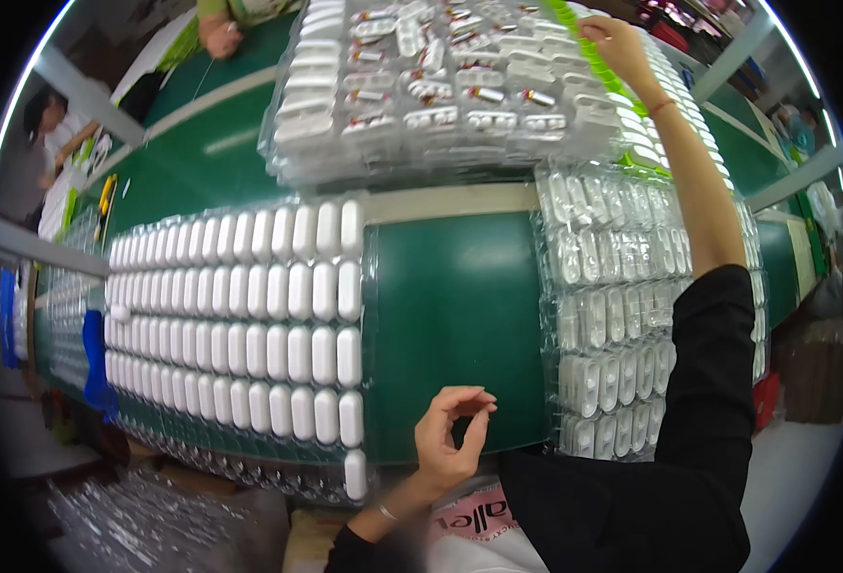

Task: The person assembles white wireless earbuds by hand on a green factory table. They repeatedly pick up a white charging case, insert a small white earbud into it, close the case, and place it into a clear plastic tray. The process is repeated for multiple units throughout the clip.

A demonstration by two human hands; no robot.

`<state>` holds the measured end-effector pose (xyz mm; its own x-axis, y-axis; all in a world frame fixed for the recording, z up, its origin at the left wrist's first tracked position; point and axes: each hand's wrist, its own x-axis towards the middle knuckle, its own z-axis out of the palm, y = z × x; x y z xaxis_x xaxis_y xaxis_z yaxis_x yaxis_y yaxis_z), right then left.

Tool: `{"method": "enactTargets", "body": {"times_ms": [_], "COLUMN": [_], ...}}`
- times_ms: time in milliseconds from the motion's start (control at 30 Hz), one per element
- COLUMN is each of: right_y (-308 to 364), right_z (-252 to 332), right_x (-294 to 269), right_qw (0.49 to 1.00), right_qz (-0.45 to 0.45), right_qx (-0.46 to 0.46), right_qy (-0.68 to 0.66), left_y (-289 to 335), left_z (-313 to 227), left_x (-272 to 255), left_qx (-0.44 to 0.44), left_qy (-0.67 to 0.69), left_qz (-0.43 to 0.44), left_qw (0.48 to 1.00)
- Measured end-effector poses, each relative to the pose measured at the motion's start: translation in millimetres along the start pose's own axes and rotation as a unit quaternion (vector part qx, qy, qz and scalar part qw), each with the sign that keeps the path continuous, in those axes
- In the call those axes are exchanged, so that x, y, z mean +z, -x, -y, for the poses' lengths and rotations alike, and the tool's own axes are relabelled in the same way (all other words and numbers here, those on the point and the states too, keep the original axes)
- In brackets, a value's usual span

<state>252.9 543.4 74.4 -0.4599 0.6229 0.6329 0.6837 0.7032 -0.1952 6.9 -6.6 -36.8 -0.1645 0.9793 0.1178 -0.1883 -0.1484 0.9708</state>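
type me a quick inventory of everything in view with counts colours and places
oval cases: many, white, rows at left
tray stack: one, clear, back centre, holding small mixed parts
tray edging: one, bright green, back right
clear cases: many, translucent, right
table: one, green, under the trays
blue item: one, blue, far left
slim item: one, yellow, upper left
plastic sheeting: uncounted, clear, lower left
co-worker's hand: one, green sleeve, top left
left hand: one, bare, lower centre
right hand: one, bare, over back-right trays
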Motion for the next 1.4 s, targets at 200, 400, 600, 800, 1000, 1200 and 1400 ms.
{"method": "enactTargets", "body": {"times_ms": [200,400,600,800,1000,1200,1400], "right_y": [55.3,137.1,178.3,209.2,244.8,289.3,305.4], "right_z": [118.3,214.5,272.9,270.8,194.6,155.9,191.0], "right_x": [-34.9,-67.6,-96.9,-124.6,-167.5,-187.0,-180.3], "right_qw": [0.991,0.983,0.973,0.985,0.952,0.936,0.916], "right_qz": [0.102,0.146,0.187,0.15,0.06,0.12,0.217], "right_qx": [-0.006,-0.07,-0.087,-0.044,0.22,0.326,0.313], "right_qy": [-0.091,-0.083,-0.101,-0.071,-0.203,-0.053,0.129], "left_y": [54.2,68.3,81.7,86.2,95.9,84.5,15.0], "left_z": [-79.2,-100.4,-100.5,-91.1,-77.4,-69.4,-35.7], "left_x": [-54.7,-100.2,-97.5,-78.1,-66.0,-28.5,15.5], "left_qx": [0.23,0.086,-0.027,-0.066,-0.001,0.105,0.183], "left_qy": [-0.439,-0.598,-0.596,-0.635,-0.557,-0.39,-0.522], "left_qz": [-0.115,-0.26,-0.151,-0.131,-0.254,-0.223,-0.001], "left_qw": [0.861,0.753,0.788,0.759,0.79,0.887,0.833]}}
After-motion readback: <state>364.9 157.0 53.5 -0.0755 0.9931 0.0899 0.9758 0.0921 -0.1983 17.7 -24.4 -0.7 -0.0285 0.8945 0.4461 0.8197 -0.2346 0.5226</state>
